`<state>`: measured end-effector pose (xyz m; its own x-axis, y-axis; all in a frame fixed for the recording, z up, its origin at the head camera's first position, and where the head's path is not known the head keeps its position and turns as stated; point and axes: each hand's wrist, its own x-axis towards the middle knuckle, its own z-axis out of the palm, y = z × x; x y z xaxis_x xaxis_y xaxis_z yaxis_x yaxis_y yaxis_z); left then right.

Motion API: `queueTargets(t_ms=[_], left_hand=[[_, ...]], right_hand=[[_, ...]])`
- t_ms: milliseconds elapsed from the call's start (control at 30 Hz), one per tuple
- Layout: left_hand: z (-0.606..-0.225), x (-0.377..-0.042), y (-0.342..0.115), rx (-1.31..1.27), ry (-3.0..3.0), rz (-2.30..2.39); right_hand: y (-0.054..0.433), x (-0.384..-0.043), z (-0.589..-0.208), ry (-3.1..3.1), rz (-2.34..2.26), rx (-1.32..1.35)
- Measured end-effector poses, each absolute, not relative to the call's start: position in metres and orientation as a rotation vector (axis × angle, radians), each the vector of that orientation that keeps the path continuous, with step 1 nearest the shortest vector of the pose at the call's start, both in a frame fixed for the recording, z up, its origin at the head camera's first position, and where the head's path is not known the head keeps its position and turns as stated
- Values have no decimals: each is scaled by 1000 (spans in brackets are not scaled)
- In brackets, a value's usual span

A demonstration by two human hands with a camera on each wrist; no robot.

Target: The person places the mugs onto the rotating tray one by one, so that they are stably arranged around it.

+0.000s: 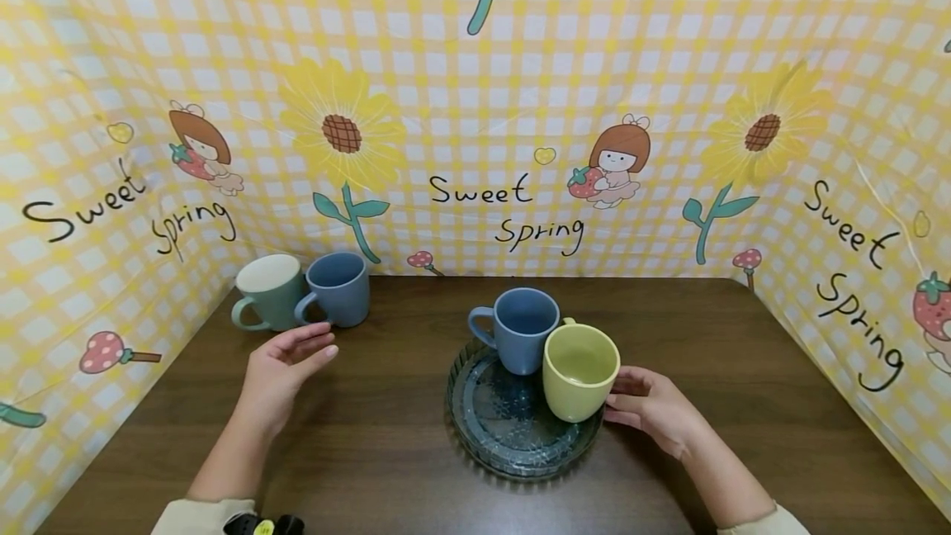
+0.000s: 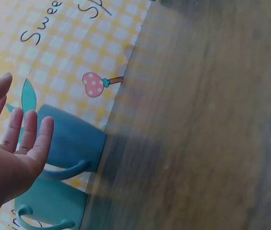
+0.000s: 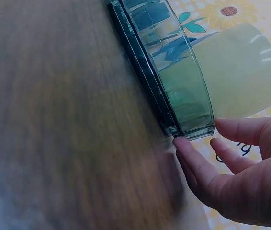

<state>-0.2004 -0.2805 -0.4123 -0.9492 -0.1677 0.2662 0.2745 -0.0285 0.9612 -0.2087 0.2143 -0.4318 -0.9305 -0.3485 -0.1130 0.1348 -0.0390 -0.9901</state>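
Note:
A round, dark-tinted glass tray point(image 1: 494, 444) carries a blue mug point(image 1: 520, 333) at its back and a pale yellow mug point(image 1: 575, 378) at its right. My right hand point(image 1: 654, 415) is beside the tray's right edge, thumb and fingertips right at the glass. In the right wrist view, the thumb point(image 3: 241, 130) is by the upper rim, with a fingertip low near the base. Over the table on the left, my left hand point(image 1: 278, 378) has its fingers extended and holds nothing. Just beyond it stand another blue mug point(image 1: 342, 291) and a green mug point(image 1: 271, 291) with a white inside.
The brown wooden table point(image 1: 386, 403) runs back to a yellow checked cloth point(image 1: 475, 122) printed with sunflowers and lettering, which also rises along both sides. A dark band with a yellow spot point(image 1: 263, 527) shows by the left sleeve.

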Motion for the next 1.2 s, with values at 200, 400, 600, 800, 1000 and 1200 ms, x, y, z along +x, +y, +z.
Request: queueTargets(t_ms=[200, 400, 600, 800, 1000, 1200], left_hand=[[-413, -205, -288, -163, -1831, -2112], [-413, -210, -297, -116, -1817, -2089], [-415, -212, -306, 14, -1901, -2042], [-413, -216, -311, 59, -1933, -2005], [-411, -217, -314, 102, -1955, -1976], [-413, -221, -315, 133, -1948, -1980]], right_hand=[[215, -212, -434, 1859, -2068, -217], [217, -214, -435, 1806, -2096, -236], [217, -215, -436, 1782, -2087, -244], [216, -214, -437, 1765, -2087, -246], [214, -212, -437, 1747, -2093, -272], [215, -211, -436, 1743, -2101, -283]])
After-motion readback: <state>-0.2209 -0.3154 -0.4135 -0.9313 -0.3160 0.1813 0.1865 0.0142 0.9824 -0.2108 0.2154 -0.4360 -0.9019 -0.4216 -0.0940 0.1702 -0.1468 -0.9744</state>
